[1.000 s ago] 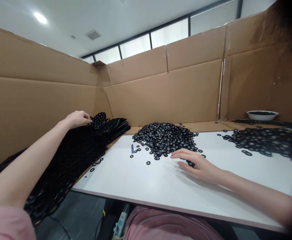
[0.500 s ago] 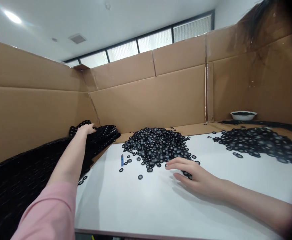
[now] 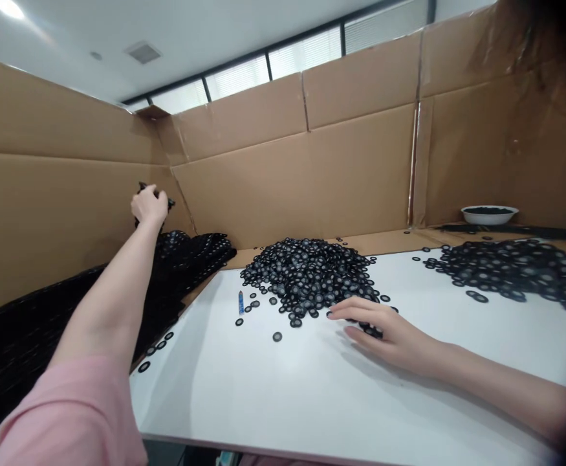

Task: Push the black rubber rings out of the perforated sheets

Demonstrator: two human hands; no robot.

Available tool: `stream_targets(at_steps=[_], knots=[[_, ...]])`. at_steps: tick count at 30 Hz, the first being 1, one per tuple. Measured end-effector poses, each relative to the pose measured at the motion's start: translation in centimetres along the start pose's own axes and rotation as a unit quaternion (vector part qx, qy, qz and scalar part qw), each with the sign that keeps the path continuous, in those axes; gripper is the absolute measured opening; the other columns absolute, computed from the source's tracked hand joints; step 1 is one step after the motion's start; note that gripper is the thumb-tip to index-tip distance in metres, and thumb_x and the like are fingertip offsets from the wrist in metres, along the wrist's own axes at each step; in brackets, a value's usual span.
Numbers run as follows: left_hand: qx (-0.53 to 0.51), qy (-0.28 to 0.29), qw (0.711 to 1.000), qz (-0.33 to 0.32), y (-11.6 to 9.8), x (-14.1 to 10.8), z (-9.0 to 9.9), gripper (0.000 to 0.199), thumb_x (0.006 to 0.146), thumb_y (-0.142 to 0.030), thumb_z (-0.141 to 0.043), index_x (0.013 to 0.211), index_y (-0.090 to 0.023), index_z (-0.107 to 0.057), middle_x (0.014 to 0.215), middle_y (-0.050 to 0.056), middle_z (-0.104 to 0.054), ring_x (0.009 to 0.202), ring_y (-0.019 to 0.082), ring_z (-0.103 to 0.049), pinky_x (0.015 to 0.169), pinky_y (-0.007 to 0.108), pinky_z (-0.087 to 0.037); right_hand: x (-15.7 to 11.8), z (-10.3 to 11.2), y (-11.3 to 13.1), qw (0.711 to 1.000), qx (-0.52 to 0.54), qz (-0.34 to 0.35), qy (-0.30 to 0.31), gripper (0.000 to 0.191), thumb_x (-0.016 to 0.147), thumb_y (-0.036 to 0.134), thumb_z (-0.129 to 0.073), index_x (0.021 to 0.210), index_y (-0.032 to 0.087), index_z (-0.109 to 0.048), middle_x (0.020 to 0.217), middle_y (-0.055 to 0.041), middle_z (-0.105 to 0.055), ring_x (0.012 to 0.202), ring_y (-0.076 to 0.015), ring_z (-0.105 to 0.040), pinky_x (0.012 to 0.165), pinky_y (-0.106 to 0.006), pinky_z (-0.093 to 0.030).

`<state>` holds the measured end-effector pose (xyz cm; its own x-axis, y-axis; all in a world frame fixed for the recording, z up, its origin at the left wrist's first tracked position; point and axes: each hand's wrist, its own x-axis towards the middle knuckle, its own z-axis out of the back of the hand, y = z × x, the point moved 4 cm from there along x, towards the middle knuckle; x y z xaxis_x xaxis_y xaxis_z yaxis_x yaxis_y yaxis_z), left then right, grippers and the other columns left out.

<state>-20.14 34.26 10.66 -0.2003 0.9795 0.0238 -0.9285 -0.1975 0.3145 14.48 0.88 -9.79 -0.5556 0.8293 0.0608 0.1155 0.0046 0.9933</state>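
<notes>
Because the small pieces run past any count, this lot is entered by groups, left to right: one punched black sheet point(image 3: 190, 255), apparently rubber, lying in soft folds against the left cardboard wall point(image 3: 44, 213), likely light and floppy, and best taken by a fold or edge. The left hand point(image 3: 149, 207) is raised and closed on a gathered black piece, seemingly part of that sheet. On the white table board point(image 3: 263, 401): one small blue stick point(image 3: 240, 302); one heap of black rings point(image 3: 306, 275), light and apt to slide, best pinched singly by the rim; the right hand point(image 3: 384, 330), relaxed and half open, its fingertips point(image 3: 355, 310) at the heap's near edge, with no clear hold on anything; one spread of black rings point(image 3: 506, 272). Beyond these, one white bowl point(image 3: 489, 215) holding dark contents.
</notes>
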Motion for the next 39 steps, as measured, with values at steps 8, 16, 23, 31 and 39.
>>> stream_targets(at_steps=[8, 16, 23, 31, 39], knots=[[-0.314, -0.092, 0.93, -0.167, -10.9, -5.3, 10.8, 0.037, 0.077, -0.033, -0.065, 0.111, -0.02, -0.066, 0.103, 0.001, -0.068, 0.09, 0.014, -0.062, 0.077, 0.028, -0.047, 0.6, 1.4, 0.3, 0.991, 0.109, -0.059, -0.057, 0.033, 0.092, 0.043, -0.048, 0.116, 0.024, -0.06, 0.12, -0.01, -0.055, 0.108, -0.0248, -0.054, 0.091, -0.04, -0.046], [-0.548, 0.15, 0.804, -0.173, -16.7, -17.9, 12.5, 0.027, 0.071, -0.019, -0.071, 0.097, -0.025, -0.072, 0.092, -0.003, -0.071, 0.071, 0.011, -0.064, 0.06, 0.019, -0.055, 0.7, 1.0, -0.4, 0.811, 0.56, -0.167, -0.025, 0.081, 0.08, 0.057, -0.061, 0.143, 0.038, -0.014, 0.143, -0.0105, -0.034, 0.112, -0.0258, -0.055, 0.094, -0.049, -0.045], [-0.554, 0.26, 0.787, -0.075, -13.2, -21.0, 6.7, 0.032, 0.068, -0.02, -0.074, 0.1, -0.019, -0.07, 0.085, 0.003, -0.072, 0.066, 0.013, -0.066, 0.059, 0.019, -0.056, 0.9, 2.5, -0.3, 0.862, 0.493, -0.109, -0.043, 0.043, 0.072, 0.026, -0.075, 0.112, 0.022, -0.059, 0.077, 0.0008, -0.06, 0.07, -0.0122, -0.061, 0.072, -0.027, -0.05], [-0.55, 0.335, 0.758, -0.108, -13.8, -22.5, 5.6, 0.029, 0.069, -0.019, -0.074, 0.098, -0.019, -0.071, 0.082, 0.005, -0.072, 0.068, 0.014, -0.067, 0.061, 0.019, -0.056, 0.7, 1.5, -0.6, 0.934, 0.33, -0.134, -0.035, 0.042, 0.075, 0.033, -0.072, 0.114, 0.022, -0.058, 0.104, -0.0067, -0.06, 0.091, -0.0174, -0.059, 0.08, -0.031, -0.049], [-0.61, 0.297, 0.711, -0.185, -16.2, -23.7, 7.5, 0.028, 0.065, -0.023, -0.076, 0.093, -0.028, -0.074, 0.092, 0.001, -0.072, 0.09, 0.022, -0.067, 0.08, 0.032, -0.058, 0.7, 1.6, -0.3, 0.961, 0.276, -0.028, 0.019, 0.116, 0.06, 0.038, -0.083, 0.147, 0.036, -0.006, 0.151, -0.0086, -0.016, 0.137, -0.0266, -0.021, 0.11, -0.048, -0.021]])
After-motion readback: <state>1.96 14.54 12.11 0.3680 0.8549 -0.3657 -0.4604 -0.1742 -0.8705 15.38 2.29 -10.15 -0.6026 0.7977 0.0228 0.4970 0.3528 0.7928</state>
